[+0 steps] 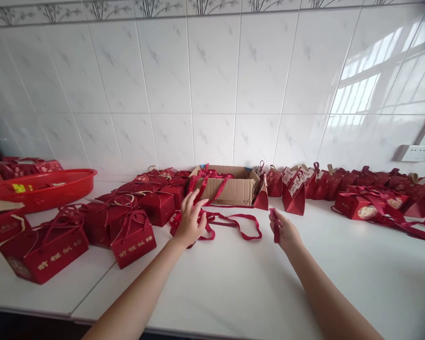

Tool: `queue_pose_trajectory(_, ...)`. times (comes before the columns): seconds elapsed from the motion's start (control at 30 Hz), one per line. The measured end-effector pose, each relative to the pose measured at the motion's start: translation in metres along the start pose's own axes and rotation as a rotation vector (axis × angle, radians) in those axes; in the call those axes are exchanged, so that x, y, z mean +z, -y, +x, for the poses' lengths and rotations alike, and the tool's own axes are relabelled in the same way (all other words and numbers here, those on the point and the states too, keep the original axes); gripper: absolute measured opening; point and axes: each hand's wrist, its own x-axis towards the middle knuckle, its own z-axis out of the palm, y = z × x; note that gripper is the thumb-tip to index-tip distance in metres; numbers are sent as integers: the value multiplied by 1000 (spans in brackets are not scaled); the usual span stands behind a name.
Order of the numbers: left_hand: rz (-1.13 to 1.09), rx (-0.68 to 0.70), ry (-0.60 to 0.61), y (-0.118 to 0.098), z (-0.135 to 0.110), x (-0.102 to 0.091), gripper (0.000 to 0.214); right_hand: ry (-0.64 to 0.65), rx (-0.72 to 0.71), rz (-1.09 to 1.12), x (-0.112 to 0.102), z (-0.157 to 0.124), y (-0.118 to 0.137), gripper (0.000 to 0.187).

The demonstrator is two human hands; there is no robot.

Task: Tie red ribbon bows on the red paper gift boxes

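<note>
My left hand (pixel 190 219) reaches over a tangle of red ribbons (pixel 233 222) on the white counter, its fingers spread and touching the ribbon loops. My right hand (pixel 285 230) is pinched shut on a short red ribbon piece (pixel 276 226) held upright, a little to the right of the tangle. A small cardboard box (pixel 230 189) with more red ribbon hanging out of it stands just behind both hands.
Several red gift boxes (pixel 132 238) with gold lettering crowd the counter's left. A red plastic basin (pixel 46 186) sits at far left. More red boxes and pouches (pixel 357 205) line the tiled wall on the right. A wall socket (pixel 415 153) is at right.
</note>
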Motion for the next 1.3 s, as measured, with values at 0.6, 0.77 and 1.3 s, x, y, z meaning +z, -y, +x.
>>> queue_pose_trajectory(0.6, 365, -606, -372, 56, -76, -118, 87, 136, 169, -24, 6, -3, -8, 9)
queue_pose_trajectory(0.77, 237, -840, -223, 52, -77, -109, 79, 121, 186, -55, 4, 0, -10, 8)
queue_pose_trajectory(1.3, -494, -163, 353, -36, -50, -20, 70, 28, 116, -92, 0, 3, -11, 13)
